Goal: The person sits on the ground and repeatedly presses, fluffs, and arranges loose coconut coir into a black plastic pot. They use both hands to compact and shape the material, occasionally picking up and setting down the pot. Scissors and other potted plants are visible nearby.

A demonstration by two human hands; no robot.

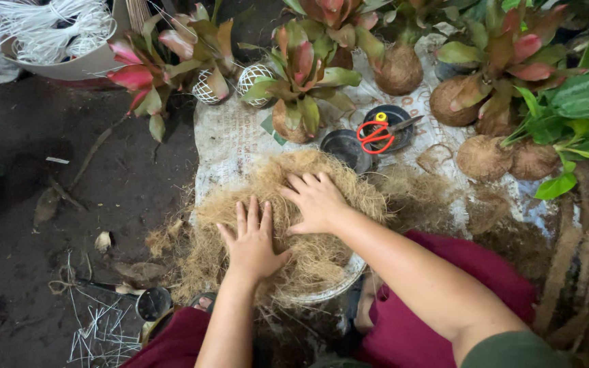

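Note:
A big mound of brown coconut fibre (240,211) lies in front of me, spilling over a round white-rimmed tray (342,281). My left hand (252,240) rests flat on the near side of the mound, fingers spread. My right hand (316,199) presses palm-down on its top, fingers apart, a little further away. Neither hand grips anything. My legs in dark red cloth (444,293) sit below the tray.
Red-handled scissors (378,134) lie on black plastic pots (346,148) behind the mound. Red-green plants with fibre-wrapped root balls (399,69) stand on a white sack (233,136). A white tub of white strings (56,34) sits far left; cut strings (103,330) litter dark soil.

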